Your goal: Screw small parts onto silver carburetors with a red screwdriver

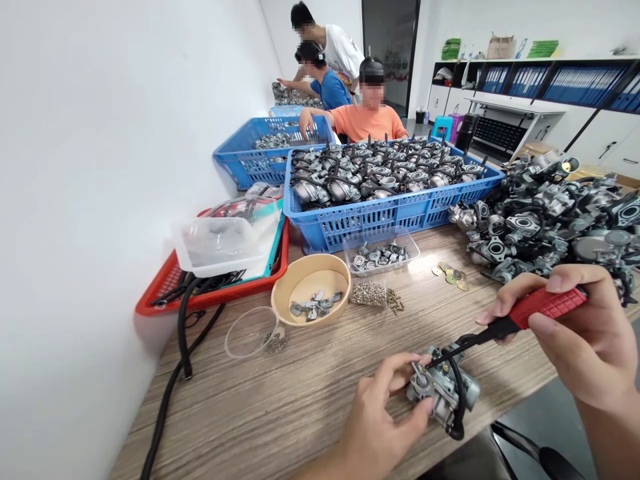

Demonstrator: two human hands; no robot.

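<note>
Near the table's front edge lies a small metal carburetor (443, 393) with a black hose looped over it. My left hand (383, 410) is closed on its left side, thumb in front and fingers behind. My right hand (590, 333) grips the red and black handle of a screwdriver (535, 312). The screwdriver's dark shaft slants down to the left, and its tip meets the top of the carburetor close to my left fingertips. Exactly what the tip touches is too small to make out.
Blue crates (370, 223) of carburetors stand behind, with a loose carburetor pile (545, 220) at right. Nearer are a clear tray (383, 257) of metal parts, screws (370, 293), brass discs (453, 275), a beige bowl (283, 300) and a red basket (210, 297). Several people sit or stand beyond.
</note>
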